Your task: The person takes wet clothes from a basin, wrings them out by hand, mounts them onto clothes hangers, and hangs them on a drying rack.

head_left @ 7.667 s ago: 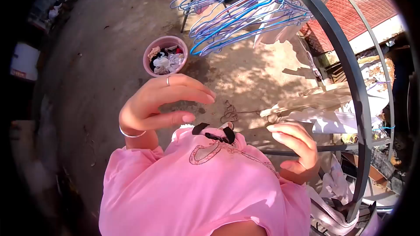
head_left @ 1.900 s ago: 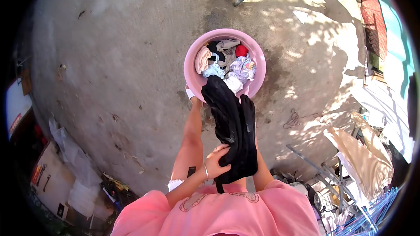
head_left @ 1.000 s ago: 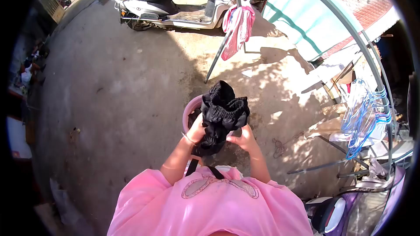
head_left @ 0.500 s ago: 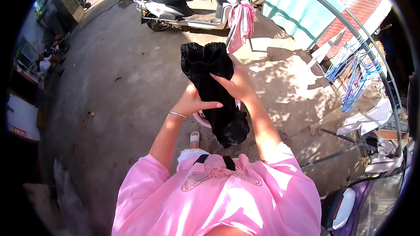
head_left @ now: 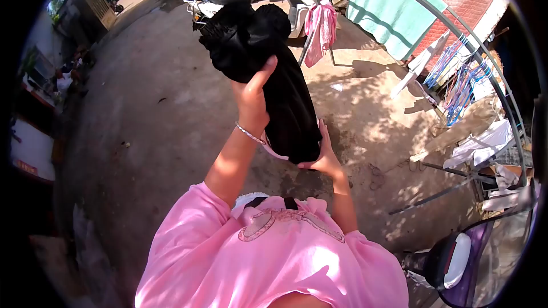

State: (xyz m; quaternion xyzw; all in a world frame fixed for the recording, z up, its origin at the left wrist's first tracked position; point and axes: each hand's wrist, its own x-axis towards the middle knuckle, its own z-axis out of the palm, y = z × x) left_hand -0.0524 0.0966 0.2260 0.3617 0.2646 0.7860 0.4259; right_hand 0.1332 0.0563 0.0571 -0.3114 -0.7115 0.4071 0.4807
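Note:
A black garment (head_left: 288, 105) with gathered, ruffled edges at its top hangs bunched lengthwise in front of me; its exact kind I cannot make out. My left hand (head_left: 254, 91), with a bracelet at the wrist, grips its upper part, thumb across the front and the other fingers hidden behind. Lower down, my right hand (head_left: 325, 157) is closed around the bottom end, fingers partly behind the cloth. A curved pink rim (head_left: 276, 152) shows just beside the garment's lower left side, mostly hidden by it.
Parked scooters (head_left: 200, 10) stand at the back. On the right, a metal drying frame (head_left: 476, 51) carries a mint-green cloth (head_left: 379, 14), a pink cloth (head_left: 321, 29) and several hangers (head_left: 462, 88). Another scooter seat (head_left: 454, 259) is at lower right. Concrete ground (head_left: 154, 131) spreads around.
The garment's top has moved up and left, and it is stretched longer. My left hand has risen along it, while my right hand has shifted down to its bottom end.

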